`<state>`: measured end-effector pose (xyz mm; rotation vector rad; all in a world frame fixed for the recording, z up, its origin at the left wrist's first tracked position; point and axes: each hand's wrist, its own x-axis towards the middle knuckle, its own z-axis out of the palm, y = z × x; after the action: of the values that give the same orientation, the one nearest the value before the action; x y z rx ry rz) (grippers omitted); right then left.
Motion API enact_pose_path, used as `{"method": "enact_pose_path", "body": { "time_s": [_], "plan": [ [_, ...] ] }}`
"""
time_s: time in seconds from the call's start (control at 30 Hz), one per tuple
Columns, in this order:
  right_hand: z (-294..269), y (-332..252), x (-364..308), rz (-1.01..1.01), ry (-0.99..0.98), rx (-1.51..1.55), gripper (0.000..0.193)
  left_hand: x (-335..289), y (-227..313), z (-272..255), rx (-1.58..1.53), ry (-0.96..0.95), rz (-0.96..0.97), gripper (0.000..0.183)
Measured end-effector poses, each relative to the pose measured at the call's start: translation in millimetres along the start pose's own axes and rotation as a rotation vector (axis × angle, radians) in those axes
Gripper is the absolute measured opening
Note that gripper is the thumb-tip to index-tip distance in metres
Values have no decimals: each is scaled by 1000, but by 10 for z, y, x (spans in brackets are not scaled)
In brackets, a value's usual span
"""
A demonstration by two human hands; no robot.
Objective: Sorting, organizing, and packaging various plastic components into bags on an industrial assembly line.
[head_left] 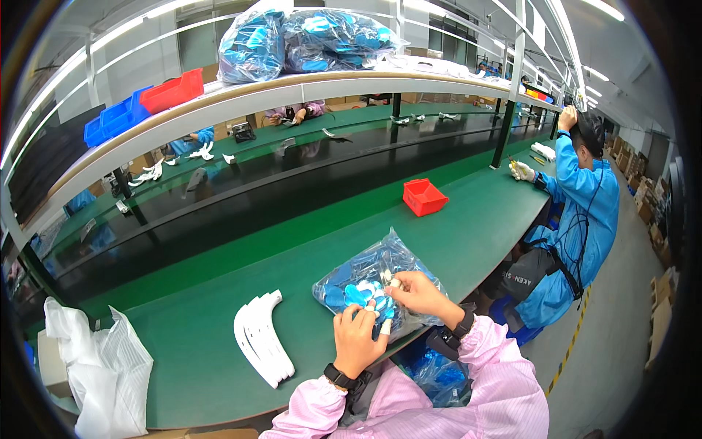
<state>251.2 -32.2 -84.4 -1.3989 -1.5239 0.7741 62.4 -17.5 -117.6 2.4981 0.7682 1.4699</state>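
The clear bag of blue pieces (373,274) lies on the green bench (219,344) near its front edge. The left hand (357,340) and right hand (417,293) each pinch small pieces at its mouth. Risk: a loose pinch may scatter pieces off the edge.

Bench (219,344): green surface; belt (241,205): black. Bag (369,282): clear, with blue and light-blue pieces. Curved parts (262,338): white. Bin (424,197): red. Shelf bins (142,106): red and blue. Sleeves (504,380): pink, finely striped. Co-worker's coat (585,212): blue.
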Motion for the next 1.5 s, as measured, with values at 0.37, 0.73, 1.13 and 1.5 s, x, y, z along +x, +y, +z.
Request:
{"method": "enact_pose_path", "body": {
  "time_s": [0.37, 0.73, 1.13, 1.5],
  "plan": [
    [-78, -356, 43, -59, 142, -370, 34, 74, -20, -73, -76, -12, -53, 35],
    [-120, -143, 208, -83, -78, -381, 29, 85, -8, 38, -33, 11, -70, 39],
    [233, 95, -296, 12, 688, 230, 23, 49, 23, 71, 10, 0, -18, 39],
    [-30, -262, -93, 128, 379, -385, 47, 168, 128, 59, -81, -3, -64, 43]
  ]
}}
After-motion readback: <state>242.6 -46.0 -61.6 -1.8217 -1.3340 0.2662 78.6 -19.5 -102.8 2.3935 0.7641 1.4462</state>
